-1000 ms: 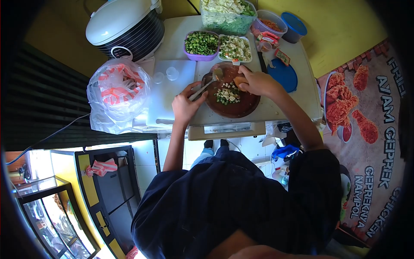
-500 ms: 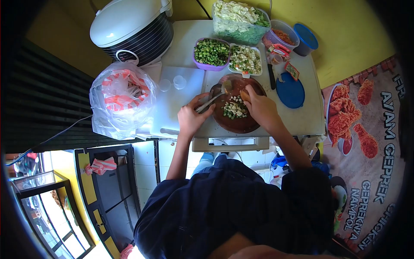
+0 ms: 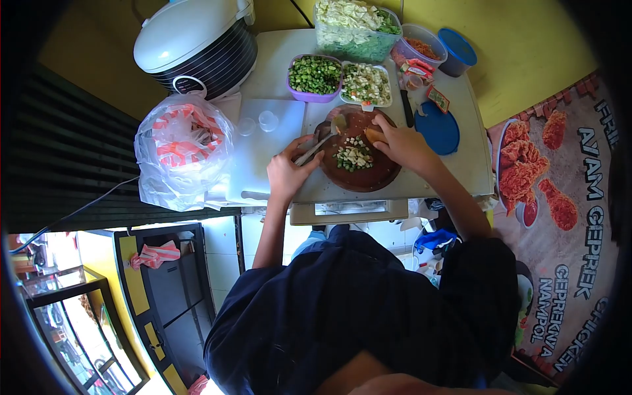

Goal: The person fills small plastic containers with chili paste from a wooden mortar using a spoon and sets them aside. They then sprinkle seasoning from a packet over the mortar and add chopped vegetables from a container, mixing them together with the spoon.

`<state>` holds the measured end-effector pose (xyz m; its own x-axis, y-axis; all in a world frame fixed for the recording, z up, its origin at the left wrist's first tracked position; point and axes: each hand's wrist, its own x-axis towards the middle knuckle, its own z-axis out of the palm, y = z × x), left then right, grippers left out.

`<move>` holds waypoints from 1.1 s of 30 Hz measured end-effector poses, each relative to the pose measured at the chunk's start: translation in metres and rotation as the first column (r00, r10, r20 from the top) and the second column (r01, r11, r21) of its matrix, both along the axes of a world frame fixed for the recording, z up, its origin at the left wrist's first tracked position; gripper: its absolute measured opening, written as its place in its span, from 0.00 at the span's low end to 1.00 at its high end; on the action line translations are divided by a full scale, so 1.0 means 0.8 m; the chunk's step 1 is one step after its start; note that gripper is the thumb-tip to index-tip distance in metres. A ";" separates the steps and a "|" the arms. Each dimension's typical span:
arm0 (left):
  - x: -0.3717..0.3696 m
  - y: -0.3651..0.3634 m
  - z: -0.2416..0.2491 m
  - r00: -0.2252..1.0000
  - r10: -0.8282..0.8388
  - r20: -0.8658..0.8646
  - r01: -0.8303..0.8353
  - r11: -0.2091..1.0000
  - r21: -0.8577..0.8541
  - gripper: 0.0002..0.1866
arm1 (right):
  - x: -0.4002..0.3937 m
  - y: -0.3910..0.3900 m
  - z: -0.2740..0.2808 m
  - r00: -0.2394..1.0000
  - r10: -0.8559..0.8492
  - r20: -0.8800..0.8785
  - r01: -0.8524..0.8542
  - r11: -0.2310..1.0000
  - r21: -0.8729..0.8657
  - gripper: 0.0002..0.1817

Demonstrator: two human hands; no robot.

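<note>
A round brown mortar (image 3: 368, 181) stands at the table's front edge, with a small heap of chopped green and pale vegetables (image 3: 353, 155) in it. My left hand (image 3: 288, 174) is closed around the handle of a metal spoon (image 3: 309, 155) at the mortar's left side. The spoon's head reaches over the mortar's far part. At the right side, my right hand (image 3: 405, 145) grips a wooden pestle (image 3: 376, 135), most of which the fingers cover. Just behind the mortar are a purple tub of chopped green vegetables (image 3: 316, 76) and a white tub of pale diced vegetables (image 3: 367, 85).
A rice cooker (image 3: 194, 49) and a plastic bag (image 3: 184, 155) stand left, near a white board (image 3: 273, 148) with small clear cups. Toward the back are a cabbage container (image 3: 359, 36) and a lidded tub (image 3: 456, 52). A knife (image 3: 407, 108) and blue lid (image 3: 438, 131) lie right.
The view has shifted slightly. My right hand and the pestle have moved a little to the right over the mortar, and the right elbow sits further out. My left hand keeps holding the spoon.
</note>
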<state>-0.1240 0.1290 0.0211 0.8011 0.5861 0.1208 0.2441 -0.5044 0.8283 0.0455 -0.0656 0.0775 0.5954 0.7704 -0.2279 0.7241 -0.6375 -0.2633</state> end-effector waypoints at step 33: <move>-0.003 -0.004 0.001 1.000 0.005 -0.001 -0.005 1.000 -0.030 0.25 | -0.013 -0.006 -0.013 0.977 -0.058 0.206 0.058 0.998 0.004 0.29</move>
<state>-0.1267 0.1260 0.0220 0.7985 0.5933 0.1025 0.2474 -0.4785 0.8425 0.0354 -0.0705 0.0670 0.6734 0.7329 -0.0971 0.7243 -0.6804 -0.1115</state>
